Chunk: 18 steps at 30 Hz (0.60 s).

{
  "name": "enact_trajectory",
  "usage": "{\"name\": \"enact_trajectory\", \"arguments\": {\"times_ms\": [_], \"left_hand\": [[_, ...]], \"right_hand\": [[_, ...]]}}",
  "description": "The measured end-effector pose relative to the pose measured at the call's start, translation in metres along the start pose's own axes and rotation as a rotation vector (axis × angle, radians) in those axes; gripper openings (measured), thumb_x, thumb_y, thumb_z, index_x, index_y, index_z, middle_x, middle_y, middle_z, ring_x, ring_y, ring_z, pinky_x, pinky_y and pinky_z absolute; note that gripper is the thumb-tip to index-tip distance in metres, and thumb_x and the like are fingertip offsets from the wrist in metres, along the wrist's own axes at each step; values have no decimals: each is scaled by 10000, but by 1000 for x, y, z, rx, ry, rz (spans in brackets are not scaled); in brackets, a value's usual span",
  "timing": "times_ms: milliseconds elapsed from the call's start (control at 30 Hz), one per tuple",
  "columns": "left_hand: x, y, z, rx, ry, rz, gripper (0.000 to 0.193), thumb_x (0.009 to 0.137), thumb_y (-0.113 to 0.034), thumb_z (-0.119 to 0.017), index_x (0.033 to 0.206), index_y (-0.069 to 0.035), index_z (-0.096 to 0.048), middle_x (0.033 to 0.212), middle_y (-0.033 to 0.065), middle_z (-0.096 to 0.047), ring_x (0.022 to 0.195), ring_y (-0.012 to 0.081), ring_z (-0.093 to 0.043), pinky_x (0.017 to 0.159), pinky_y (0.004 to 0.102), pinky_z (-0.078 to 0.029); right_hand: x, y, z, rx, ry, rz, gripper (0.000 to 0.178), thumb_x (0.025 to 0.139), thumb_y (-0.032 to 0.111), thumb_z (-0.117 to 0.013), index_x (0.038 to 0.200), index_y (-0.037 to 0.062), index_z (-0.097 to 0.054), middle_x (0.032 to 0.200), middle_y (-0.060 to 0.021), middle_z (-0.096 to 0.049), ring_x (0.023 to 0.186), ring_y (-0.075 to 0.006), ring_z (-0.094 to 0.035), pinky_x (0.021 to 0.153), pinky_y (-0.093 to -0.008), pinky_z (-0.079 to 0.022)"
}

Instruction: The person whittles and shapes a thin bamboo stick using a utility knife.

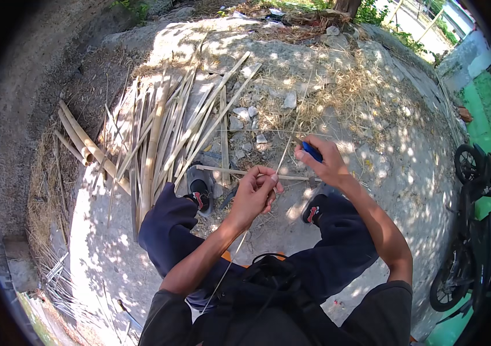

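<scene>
A long, thin bamboo strip (285, 151) slants from the upper right, through my left hand (256, 193), and down past my lap. The left fingers are closed in a pinch around it. My right hand (327, 161), to the right and slightly farther away, is wrapped around a blue-handled knife (313, 151). Its short blade points left and lies close to the strip; whether they touch I cannot tell. Beyond my hands, another thin strip (245, 130) runs crosswise. A wider bamboo slat (222, 169) lies across the ground between my shoes.
Many split bamboo slats (185, 130) are heaped at the left, beside whole bamboo poles (92, 144). Stones (244, 113) and dry straw (352, 86) lie ahead. A motorcycle (465, 254) stands by the green wall (490, 115) at right. Another blade-like tool (127, 311) lies at lower left.
</scene>
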<state>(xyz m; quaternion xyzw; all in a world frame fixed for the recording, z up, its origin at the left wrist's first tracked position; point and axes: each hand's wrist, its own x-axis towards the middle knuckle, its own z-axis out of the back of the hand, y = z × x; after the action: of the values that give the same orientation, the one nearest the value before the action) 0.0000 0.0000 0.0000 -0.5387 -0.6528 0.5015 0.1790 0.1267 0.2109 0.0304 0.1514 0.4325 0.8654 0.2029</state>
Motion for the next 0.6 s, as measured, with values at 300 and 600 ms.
{"name": "enact_trajectory", "arguments": {"times_ms": [300,600], "left_hand": [[5,-2,-2,85,31,-120,177,1088,-188,-592,1154,-32,-539,921,85,-683,575,60,-533,469,240,-470],[6,-6,-9,134,-34,-140,184,1080,-191,-612,1118,-11,-602,899,62,-675,574,72,-556,457,244,-474]], "right_hand": [[8,5,-14,409,112,-258,248,989,297,-753,974,58,-685,695,82,-507,594,-32,-430,525,-242,-336],[-1,13,-16,318,37,-87,329,997,319,-724,1042,-5,-687,746,-5,-575,695,-99,-501,633,-318,-417]]}}
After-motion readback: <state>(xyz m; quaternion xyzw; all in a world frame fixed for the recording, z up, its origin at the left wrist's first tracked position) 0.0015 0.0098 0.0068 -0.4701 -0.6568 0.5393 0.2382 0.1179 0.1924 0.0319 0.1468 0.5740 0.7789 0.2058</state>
